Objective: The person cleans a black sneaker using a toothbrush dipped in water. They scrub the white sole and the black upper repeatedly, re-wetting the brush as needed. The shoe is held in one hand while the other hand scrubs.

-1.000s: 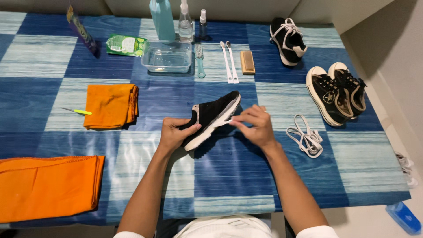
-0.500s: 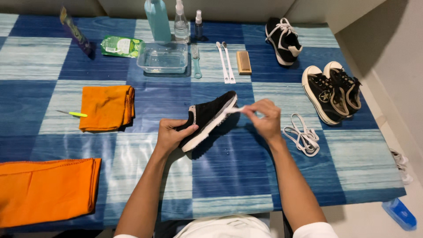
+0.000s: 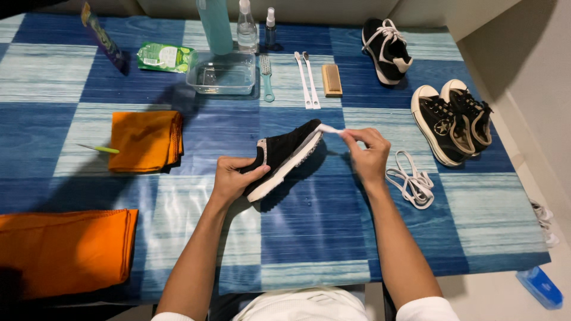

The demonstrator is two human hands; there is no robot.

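The black shoe [image 3: 284, 156] with the white sole is lifted off the blue checked table [image 3: 309, 238], tilted on its side near the middle, toe end pointing toward the far right. Your left hand [image 3: 233, 178] wraps around its heel end, fingers closed on it, and that is the only support it has; if that grip slackens the shoe could roll and drop onto the table. Your right hand [image 3: 367, 156] is pinched narrow on a small white piece [image 3: 329, 128] at the toe, which looks like a wipe or lace end, though you cannot tell which from here. Pull too hard and I judge the shoe may twist out of your left hand. A loose white lace [image 3: 411, 181] lies just beside your right wrist, so a sweep of the forearm could drag it off. The clear water tray [image 3: 221, 72] and bottles [image 3: 241, 25] stand well apart at the far edge.
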